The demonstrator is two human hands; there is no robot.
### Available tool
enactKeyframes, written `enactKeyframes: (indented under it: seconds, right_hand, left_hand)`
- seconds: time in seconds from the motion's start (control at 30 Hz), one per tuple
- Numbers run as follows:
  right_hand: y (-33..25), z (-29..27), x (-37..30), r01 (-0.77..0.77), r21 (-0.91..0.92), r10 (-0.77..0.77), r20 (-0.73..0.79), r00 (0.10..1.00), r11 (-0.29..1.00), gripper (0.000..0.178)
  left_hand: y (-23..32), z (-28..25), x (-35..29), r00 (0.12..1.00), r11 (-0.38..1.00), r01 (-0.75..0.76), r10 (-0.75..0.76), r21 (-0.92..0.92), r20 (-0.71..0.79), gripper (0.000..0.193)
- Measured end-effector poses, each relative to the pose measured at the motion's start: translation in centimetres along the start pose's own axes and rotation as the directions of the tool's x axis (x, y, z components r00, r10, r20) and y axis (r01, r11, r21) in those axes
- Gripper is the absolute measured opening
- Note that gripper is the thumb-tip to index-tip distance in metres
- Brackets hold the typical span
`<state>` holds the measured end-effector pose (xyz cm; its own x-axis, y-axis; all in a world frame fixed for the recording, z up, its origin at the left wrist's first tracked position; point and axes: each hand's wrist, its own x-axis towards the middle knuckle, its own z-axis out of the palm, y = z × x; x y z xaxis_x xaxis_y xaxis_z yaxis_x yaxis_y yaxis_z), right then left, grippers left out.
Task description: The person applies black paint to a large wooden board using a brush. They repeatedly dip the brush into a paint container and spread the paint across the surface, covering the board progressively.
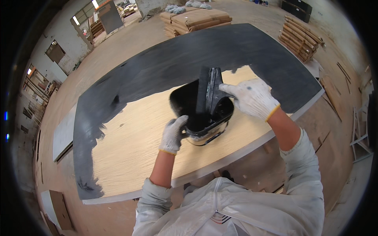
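My left hand [173, 133], in a white knitted glove, is closed on the near left rim of a black paint bucket [202, 128]. The bucket is held tilted above a large board [145, 133], its wire handle hanging on the near side. In my gloved right hand [254, 96] is a wide paint brush [209, 92], upright over the bucket's mouth, its lower end inside. Black paint coats the brush. Dark paint [165, 63] covers the board's far part and both ends; pale bare wood shows in the near middle.
Wrapped flat packages [197, 19] are stacked beyond the board. A pile of brown slats or panels [297, 39] stands at the far right. White panels [65, 131] lean off the left end. A white metal frame [360, 135] is at the right.
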<state>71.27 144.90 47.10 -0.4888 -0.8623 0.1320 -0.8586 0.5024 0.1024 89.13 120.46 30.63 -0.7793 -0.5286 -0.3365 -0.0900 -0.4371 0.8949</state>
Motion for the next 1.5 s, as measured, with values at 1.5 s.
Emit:
enactKeyframes:
  seconds: [1.5]
  right_hand:
    - [28.9,-5.2,-3.2,-0.256,0.114,0.250,0.065,0.966,0.960,0.046]
  left_hand:
    - [-16.0,-12.7,-9.9,0.377,0.467,-0.272,0.856,0.842,-0.353,0.028]
